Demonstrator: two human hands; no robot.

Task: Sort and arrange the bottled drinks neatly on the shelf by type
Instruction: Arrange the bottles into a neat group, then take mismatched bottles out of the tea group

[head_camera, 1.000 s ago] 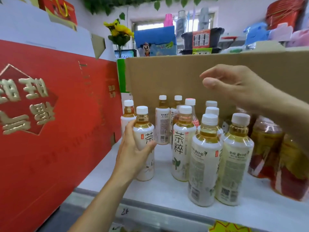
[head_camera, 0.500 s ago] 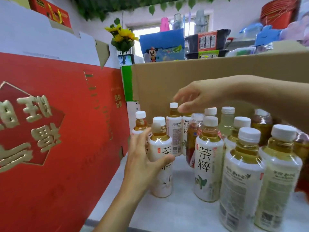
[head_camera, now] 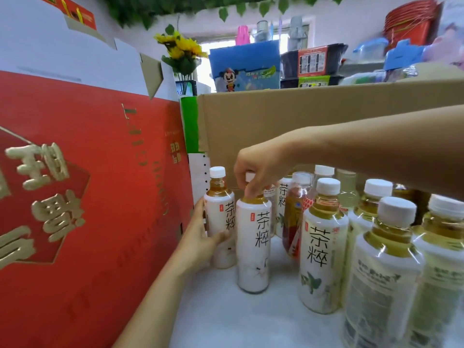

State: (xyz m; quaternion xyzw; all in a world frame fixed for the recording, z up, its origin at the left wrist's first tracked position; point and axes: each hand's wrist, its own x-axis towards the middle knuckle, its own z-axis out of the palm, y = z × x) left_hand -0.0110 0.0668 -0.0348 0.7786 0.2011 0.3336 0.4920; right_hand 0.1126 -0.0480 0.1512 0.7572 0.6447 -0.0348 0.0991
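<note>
Several white-labelled tea bottles with white caps stand on the white shelf (head_camera: 226, 320). My left hand (head_camera: 200, 237) grips the far-left tea bottle (head_camera: 221, 222) low on its body, beside the red box. My right hand (head_camera: 258, 172) reaches in from the right and pinches the cap of the second tea bottle (head_camera: 253, 244), which stands upright just in front. A third bottle of the same tea (head_camera: 321, 252) stands to the right. A reddish-labelled bottle (head_camera: 295, 217) stands behind, between them. Two paler tea bottles (head_camera: 384, 277) fill the right foreground.
A tall red gift box (head_camera: 88, 209) walls off the left side. A brown cardboard box (head_camera: 288, 114) closes the back of the shelf. More pale bottles (head_camera: 347, 187) stand at the back right. Bare shelf surface lies in front of the bottles.
My left hand left the front tea bottle and now holds the one behind it by the red box. My right hand came down onto the front bottle's cap. The view moved closer.
</note>
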